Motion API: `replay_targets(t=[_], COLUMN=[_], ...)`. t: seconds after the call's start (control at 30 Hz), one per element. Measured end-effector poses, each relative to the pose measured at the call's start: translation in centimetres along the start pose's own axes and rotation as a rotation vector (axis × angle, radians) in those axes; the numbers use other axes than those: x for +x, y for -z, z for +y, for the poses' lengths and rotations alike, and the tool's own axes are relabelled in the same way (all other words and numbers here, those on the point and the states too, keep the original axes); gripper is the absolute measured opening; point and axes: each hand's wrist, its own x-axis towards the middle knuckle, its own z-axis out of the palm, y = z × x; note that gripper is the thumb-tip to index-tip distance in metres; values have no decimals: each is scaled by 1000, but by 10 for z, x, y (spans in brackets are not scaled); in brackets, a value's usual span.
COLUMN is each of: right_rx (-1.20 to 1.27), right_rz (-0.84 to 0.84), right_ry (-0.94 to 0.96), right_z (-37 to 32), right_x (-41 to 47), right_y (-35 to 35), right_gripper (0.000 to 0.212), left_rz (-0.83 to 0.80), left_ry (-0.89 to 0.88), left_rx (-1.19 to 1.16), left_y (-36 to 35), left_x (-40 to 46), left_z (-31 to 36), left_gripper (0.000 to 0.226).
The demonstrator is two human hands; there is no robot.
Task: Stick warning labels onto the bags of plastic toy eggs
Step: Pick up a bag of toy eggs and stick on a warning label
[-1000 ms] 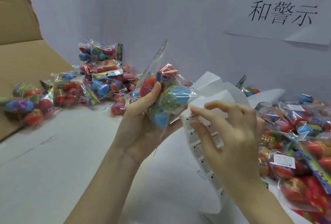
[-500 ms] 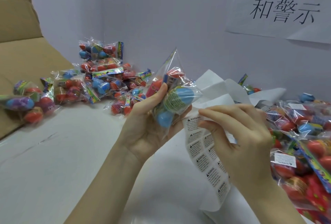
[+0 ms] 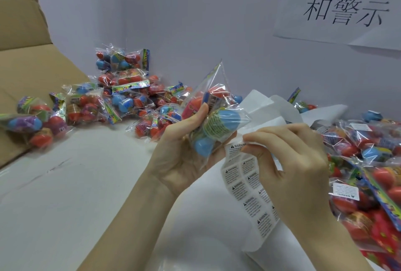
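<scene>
Held bag: a clear bag of toy eggs [image 3: 213,119] is being held up above the white table [image 3: 86,184], its long axis tilting up and slightly right, its pointed sealed corner aiming at the wall.
Eggs inside: at least one red, one blue and one blue-and-green are showing; the full count is unclear.
Left hand: the left hand [image 3: 184,153] is cupping the bag, palm up, thumb pressing the front, fingers curling behind.
Right hand: the right hand [image 3: 290,168] is pinching the top edge of the label sheet [image 3: 249,186] between thumb and forefinger, just beside the bag.
Label sheet: it is hanging downward in two columns of warning stickers, about ten visible.
Other bags: one pile [image 3: 121,95] is lying far left, another pile [image 3: 368,173] at right; too many to count.
</scene>
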Motion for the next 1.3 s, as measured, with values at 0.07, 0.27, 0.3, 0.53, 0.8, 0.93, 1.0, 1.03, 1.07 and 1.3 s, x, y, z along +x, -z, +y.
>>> replay_targets(t=[0.07,0.27,0.3,0.53,0.8,0.93,1.0,1.03,1.07,1.3], right_rx=[-41,-86,-102,-167,-122,47,168,220,269,691], right_rz=[24,56,55,65,28,-76,-94,-82,-59,20], right_ry=[55,106,106,127,98,-38,-149,-209,-266,-602], right_z=[1,1,1,-1,-4,-9,-12,-12,-11,-9], right_x=[0,1,2,1,0,-1,-1,0,1,10], right_y=[0,0,0,0,-1,-3,-1,1,4,10], right_gripper=[18,20,19,18,4,11,19,21,21,50], left_rz=[10,55,46,107,169,279,369,438,526,560], left_ry=[5,3,-4,-40,-90,-191,-283,-334,-388,-672], left_rx=[-12,-72,-51,28,29,52,135,234,368,749], left_y=[0,1,0,-3,-7,-4,2,5,8,8], left_x=[0,1,1,2,2,5,8,10,11,10], left_z=[-1,0,-1,-4,-5,-4,-2,0,1,1], left_gripper=[38,47,42,9,17,11,11,15,23,15])
